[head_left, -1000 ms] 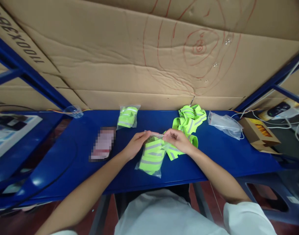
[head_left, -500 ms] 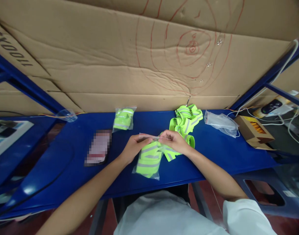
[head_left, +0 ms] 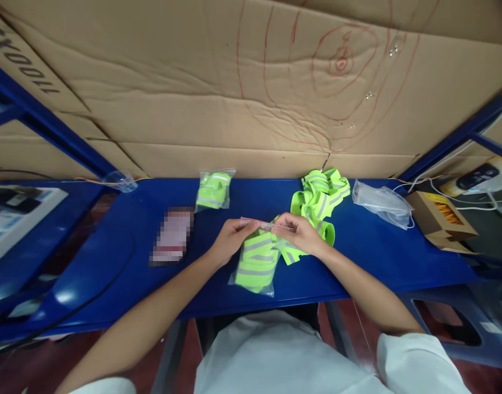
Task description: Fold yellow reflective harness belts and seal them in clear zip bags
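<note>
Left hand and right hand both pinched closed on the top edge of one bag, its filled body just below the grip, toward the wearer. Looks light and soft, film probably thin and slippery, so best held by that top edge. Count: two filled bags, the second bag beyond the grip to the left; one strap heap beyond it to the right, number of straps unclear; one box farther right.
</note>
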`<action>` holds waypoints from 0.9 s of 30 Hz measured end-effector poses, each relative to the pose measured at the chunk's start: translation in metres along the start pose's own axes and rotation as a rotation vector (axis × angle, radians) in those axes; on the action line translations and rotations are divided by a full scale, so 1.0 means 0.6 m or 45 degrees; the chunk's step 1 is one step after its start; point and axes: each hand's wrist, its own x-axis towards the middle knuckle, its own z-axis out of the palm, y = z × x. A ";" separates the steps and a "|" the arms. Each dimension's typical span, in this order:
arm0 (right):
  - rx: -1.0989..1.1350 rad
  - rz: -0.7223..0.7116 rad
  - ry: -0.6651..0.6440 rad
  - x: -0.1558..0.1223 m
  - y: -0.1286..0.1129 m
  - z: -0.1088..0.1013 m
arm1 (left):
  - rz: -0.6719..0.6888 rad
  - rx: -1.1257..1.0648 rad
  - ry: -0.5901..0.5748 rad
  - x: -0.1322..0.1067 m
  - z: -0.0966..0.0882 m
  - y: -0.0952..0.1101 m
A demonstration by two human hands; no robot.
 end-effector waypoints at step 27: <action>0.144 0.050 0.025 -0.002 -0.011 -0.002 | -0.087 -0.053 -0.291 -0.004 -0.009 0.011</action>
